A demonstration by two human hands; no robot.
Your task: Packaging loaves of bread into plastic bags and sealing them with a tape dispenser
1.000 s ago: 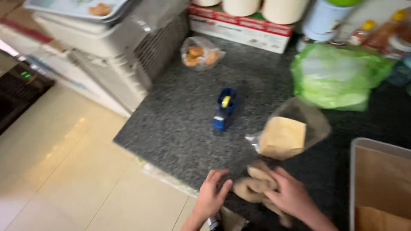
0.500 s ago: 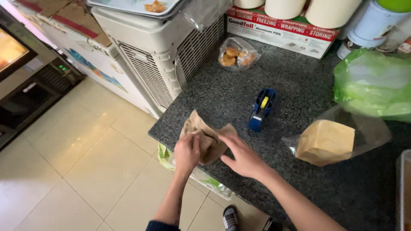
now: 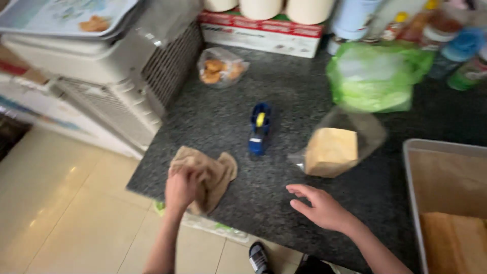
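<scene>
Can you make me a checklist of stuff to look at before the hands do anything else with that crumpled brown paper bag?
1. Left hand is on the brown paper bag: ok, it presses on the bag's near part.
2. Right hand is free: ok, it is open above the counter and holds nothing.
3. Bag is fully on the counter: cannot tell, it lies close to the counter's front corner.
4. Blue tape dispenser is out of the way: ok, it stands apart, behind the bag.
5. Clear bag with the tan block is out of the way: ok, it lies to the right, not touching the hands.
</scene>
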